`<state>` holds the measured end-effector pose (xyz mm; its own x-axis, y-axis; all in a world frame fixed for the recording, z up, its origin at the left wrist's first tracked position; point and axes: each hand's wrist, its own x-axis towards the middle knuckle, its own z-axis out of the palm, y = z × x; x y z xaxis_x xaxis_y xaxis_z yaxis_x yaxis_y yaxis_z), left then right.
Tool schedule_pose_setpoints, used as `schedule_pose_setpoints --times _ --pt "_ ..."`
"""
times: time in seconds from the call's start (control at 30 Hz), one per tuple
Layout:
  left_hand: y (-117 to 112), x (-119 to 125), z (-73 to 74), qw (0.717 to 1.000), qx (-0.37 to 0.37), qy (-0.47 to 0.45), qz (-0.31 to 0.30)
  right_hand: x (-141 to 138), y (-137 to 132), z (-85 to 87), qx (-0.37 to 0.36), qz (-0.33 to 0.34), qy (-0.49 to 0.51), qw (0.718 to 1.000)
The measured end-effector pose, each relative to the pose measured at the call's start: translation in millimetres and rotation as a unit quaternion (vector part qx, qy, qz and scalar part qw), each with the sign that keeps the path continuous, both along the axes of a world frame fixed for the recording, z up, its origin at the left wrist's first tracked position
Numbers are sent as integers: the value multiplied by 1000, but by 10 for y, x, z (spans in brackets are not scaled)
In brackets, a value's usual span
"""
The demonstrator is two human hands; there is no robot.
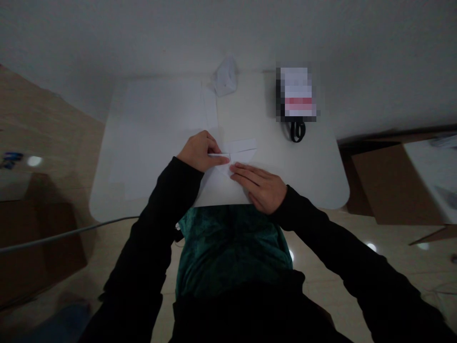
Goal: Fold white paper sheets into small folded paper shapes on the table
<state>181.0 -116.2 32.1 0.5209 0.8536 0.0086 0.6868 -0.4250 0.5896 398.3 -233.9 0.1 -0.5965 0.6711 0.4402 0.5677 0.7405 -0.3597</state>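
From black sleeves (153, 214), reaching over the white table (307, 176); with left hand (198, 150), pinching folded paper (243, 156) at its left side between thumb and fingers; with right hand (267, 190), touching it from the near right, fingers extended, gripping nothing. Having the paper equally near both, by the table's near edge, hiding its long axis.

Folded white paper (243, 155) on white table (310, 176)
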Motion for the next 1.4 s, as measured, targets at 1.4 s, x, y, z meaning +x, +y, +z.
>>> schedule_pose_setpoints --times 1.4 --pt "-1270 -39 -218 959 276 9 -56 26 274 143 6 20 -81 996"
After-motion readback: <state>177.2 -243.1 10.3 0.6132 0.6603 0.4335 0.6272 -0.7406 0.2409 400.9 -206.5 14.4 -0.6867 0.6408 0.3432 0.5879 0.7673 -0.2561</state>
